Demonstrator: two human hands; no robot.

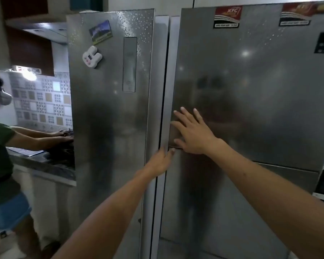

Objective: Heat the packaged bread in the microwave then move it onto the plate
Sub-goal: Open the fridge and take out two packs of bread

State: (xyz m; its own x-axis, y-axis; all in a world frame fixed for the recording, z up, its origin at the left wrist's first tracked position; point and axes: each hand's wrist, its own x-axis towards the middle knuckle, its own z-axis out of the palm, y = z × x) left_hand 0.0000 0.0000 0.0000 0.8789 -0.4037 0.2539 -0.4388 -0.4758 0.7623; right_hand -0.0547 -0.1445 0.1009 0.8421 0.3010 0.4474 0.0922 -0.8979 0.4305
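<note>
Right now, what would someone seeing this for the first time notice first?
A large steel side-by-side refrigerator fills the view. The right hand lies flat with fingers spread on its right door, while the left hand reaches to the seam between the doors. On the left door sit a white bunny-shaped magnet and a photo magnet; another person stands at the counter far left.

Both bare forearms stretched forward and upward from the bottom of the view, sleeveless as far as seen. Left hand (162,161) seen from the back, fingers straight and close together, pointing up (thumb hidden from view). Right hand (192,132) higher and just to the right of it, palm turned away, fingers spread wide and straight, thumb angled down to the left, wrist bent slightly back.
</note>
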